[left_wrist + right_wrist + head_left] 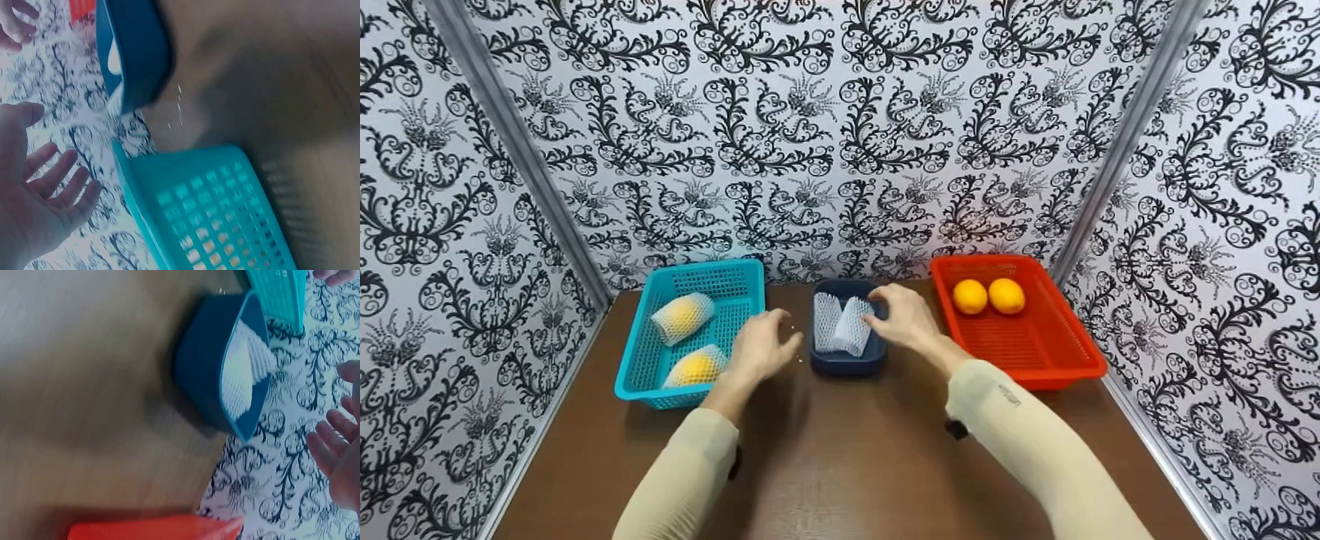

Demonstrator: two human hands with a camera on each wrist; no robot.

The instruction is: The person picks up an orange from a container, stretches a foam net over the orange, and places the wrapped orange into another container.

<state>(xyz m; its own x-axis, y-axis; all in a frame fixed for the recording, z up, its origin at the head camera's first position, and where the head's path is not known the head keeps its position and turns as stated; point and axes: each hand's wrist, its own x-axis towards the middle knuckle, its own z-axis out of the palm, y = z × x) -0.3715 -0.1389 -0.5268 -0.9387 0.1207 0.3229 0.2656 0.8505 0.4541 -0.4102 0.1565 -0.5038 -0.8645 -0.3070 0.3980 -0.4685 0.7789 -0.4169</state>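
White foam net sleeves [853, 327] lie in a small dark blue bin [847, 367] at the back middle. My right hand [906, 316] hovers by the bin's right side, its fingertips overlapping the rim in the head view. The right wrist view has this hand [343, 439] with loosely bent fingers, apart from the bin [205, 363] and holding nothing. Between the turquoise basket [641, 360] and the bin, my left hand [761, 349] is raised with its fingers relaxed. Nothing is in its palm [34, 208] in the left wrist view.
Two yellow-orange fruits in net sleeves, an upper fruit [684, 318] and a lower fruit [695, 369], lie in the turquoise basket. A red basket [1020, 352] at right holds two bare fruits [1006, 295]. Patterned walls [840, 150] enclose the brown table [855, 465].
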